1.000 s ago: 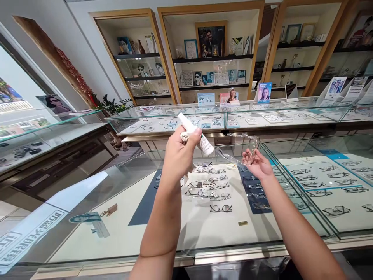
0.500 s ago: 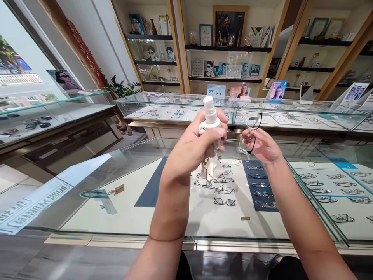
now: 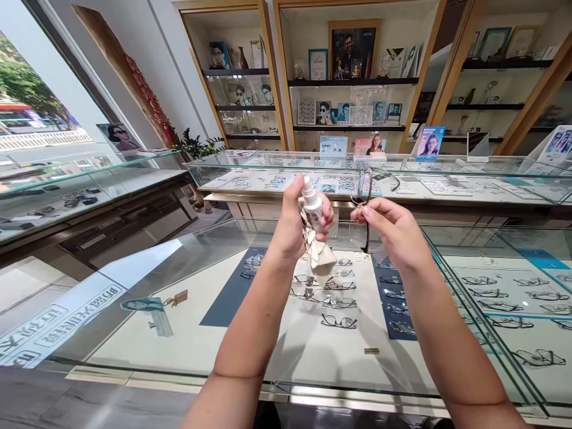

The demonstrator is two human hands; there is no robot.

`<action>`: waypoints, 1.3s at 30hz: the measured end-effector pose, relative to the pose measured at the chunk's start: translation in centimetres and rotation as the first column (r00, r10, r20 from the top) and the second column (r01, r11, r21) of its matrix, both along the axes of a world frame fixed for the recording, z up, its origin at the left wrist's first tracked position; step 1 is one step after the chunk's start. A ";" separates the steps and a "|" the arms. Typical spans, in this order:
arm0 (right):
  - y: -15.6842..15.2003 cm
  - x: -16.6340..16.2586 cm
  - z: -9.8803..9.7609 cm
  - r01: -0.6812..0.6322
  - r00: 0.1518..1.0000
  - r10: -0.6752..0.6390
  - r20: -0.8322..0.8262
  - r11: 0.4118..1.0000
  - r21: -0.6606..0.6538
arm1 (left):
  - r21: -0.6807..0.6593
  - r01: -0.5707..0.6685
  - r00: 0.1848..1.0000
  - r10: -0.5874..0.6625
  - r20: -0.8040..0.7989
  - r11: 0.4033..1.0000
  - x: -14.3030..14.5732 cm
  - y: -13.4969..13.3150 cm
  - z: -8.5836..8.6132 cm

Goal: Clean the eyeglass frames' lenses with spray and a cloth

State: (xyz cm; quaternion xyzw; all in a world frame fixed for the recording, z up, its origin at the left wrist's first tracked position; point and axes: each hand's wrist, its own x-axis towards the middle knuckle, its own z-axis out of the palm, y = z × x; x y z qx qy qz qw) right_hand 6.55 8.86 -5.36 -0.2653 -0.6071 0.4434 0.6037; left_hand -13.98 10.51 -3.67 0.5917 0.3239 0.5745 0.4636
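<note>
My left hand [image 3: 292, 229] is closed round a small white spray bottle [image 3: 311, 201], held upright, with a beige cleaning cloth [image 3: 318, 253] bunched under it and hanging below the fingers. My right hand [image 3: 393, 229] pinches a pair of dark-rimmed glasses [image 3: 364, 199] by the frame, just right of the bottle's nozzle and a little apart from it. Both hands are raised above the glass counter [image 3: 187, 262].
Under the counter glass lie several rows of spectacle frames [image 3: 333, 292] on white and dark-blue pads. A second glass showcase [image 3: 447, 179] runs behind, with wooden shelves [image 3: 353, 80] of pictures and trophies at the back. Another case [image 3: 67, 190] stands at the left by the window.
The bottle went from tilted to upright and now sits lower and further from me. My right hand turned the glasses and brought them close beside the nozzle. The view shifted slightly.
</note>
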 end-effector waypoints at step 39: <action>2.4 -1.4 -1.2 -0.120 0.924 0.035 -0.380 0.972 -0.203 | 0.181 -0.122 0.891 0.188 -0.412 0.976 0.4 3.4 -2.1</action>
